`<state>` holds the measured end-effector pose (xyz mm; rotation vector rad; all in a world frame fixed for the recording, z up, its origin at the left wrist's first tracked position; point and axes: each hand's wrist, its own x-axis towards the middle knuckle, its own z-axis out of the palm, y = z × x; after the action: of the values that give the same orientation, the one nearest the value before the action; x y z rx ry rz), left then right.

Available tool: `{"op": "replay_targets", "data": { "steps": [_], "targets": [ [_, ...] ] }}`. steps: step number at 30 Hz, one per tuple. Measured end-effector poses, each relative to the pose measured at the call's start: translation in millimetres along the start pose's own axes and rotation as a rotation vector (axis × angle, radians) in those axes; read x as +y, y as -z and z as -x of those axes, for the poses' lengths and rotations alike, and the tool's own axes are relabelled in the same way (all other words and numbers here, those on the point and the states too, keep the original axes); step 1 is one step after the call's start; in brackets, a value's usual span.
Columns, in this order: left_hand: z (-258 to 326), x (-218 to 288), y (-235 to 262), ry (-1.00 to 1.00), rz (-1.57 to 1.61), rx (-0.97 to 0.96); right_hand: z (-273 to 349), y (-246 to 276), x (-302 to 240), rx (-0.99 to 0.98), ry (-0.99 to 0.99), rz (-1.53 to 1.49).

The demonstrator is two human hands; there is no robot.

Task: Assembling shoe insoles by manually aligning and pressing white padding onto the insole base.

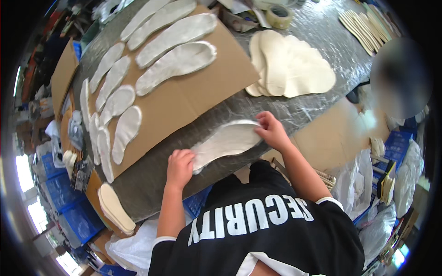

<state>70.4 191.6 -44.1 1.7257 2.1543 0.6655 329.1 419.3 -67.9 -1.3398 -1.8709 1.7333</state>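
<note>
A white fleecy insole (226,142) lies flat on the grey table near its front edge, its wider end to the right. My left hand (180,166) is closed on its narrow left end, the fingers curled over the edge. At the wide right end, my right hand (271,130) grips the rim between thumb and fingers. Just beyond is a brown cardboard sheet (198,99) bearing several similar white insoles, among them a curved fleecy one (177,68). A fanned stack of cream insoles (297,66) rests on the table's far right side.
More thin insoles (363,31) are lined up at the far right corner, and a roll of tape (279,16) sits at the back. Cream insoles (115,209) lie at the table's left front corner. Blue crates (69,204) and plastic bags (357,186) stand around the table.
</note>
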Motion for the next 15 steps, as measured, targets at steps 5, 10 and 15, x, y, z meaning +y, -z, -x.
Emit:
{"op": "replay_targets", "data": {
  "steps": [5, 10, 15],
  "targets": [
    [16, 25, -13, 0.053, -0.139, -0.023, -12, 25, 29, -0.400, -0.381, -0.824],
    [20, 44, -31, 0.125, -0.112, 0.024, -2, 48, 32, -0.392, -0.508, -1.114],
    [18, 63, -46, 0.120, -0.101, 0.075, -8, 82, 21, -0.380, -0.474, -1.097]
  ]
}}
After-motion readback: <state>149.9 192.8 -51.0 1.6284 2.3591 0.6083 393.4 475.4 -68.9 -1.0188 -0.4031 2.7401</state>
